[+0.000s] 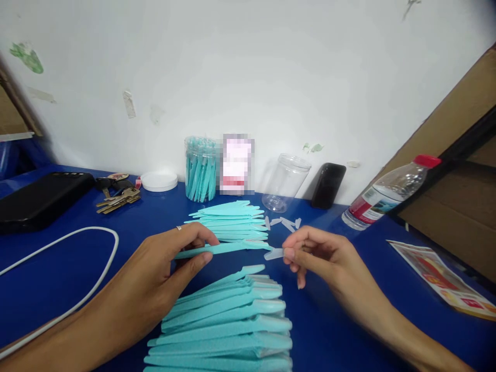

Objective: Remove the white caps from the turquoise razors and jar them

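My left hand (165,268) grips a turquoise eyebrow razor (234,247) by its handle, thumb below and fingers above. The razor's blade end points right. A small translucent blade cap (273,254) is pinched between the thumb and index finger of my right hand (323,254), close to the razor's tip. Whether cap and tip touch, I cannot tell. Nearest me lies a large pile of capped razors (225,330), caps to the right. Behind the held razor is a smaller group of turquoise razors (230,219). Several loose caps (287,225) lie beside that group.
Along the wall stand a jar full of razors (200,173), a transparent jar (284,183) and a dark phone (328,186). A white lid (159,181), keys (120,200) and a black power bank (44,199) lie left, near a white cable (112,253). A water bottle (389,194) leans at right.
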Motion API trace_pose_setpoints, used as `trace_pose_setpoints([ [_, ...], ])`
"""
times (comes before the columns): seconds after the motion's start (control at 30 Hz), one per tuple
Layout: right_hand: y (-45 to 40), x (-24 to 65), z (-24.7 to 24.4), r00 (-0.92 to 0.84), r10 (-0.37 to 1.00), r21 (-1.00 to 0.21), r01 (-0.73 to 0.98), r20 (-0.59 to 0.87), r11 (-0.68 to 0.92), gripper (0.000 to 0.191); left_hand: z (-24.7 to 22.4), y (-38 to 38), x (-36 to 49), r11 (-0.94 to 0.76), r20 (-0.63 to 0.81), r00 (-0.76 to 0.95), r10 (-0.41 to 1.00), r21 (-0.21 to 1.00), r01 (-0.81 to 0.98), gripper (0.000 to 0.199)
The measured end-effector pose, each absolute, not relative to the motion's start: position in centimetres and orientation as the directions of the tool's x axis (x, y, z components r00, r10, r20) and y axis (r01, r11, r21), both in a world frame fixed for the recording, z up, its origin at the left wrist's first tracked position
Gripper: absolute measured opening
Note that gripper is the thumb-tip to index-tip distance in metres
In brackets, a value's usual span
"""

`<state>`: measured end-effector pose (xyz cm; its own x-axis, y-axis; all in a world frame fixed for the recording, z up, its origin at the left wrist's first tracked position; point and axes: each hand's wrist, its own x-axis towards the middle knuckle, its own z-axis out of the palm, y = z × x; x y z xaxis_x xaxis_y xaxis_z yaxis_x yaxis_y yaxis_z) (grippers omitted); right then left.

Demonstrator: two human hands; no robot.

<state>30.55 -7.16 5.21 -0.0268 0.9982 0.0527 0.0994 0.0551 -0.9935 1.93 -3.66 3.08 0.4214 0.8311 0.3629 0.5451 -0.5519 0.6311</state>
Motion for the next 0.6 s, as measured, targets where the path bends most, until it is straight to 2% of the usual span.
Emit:
trace_pose_setpoints([
  [0.37, -7.09, 31.06, 4.49, 0.031, 0.994, -0.991, 0.089, 0.103, 0.100, 0.023, 2.94, -3.57, 1.87, -0.537, 0.341, 0.423, 0.839, 0.639, 0.550, 0.019],
  [0.6, -7.25, 30.77, 4.40, -0.023, 0.997, -0.995, 0.056, 0.078, 0.079, 0.021, 2.68, -3.45, 1.93, -0.573, 0.362, 0.450, 0.816, 0.606, 0.552, 0.017],
])
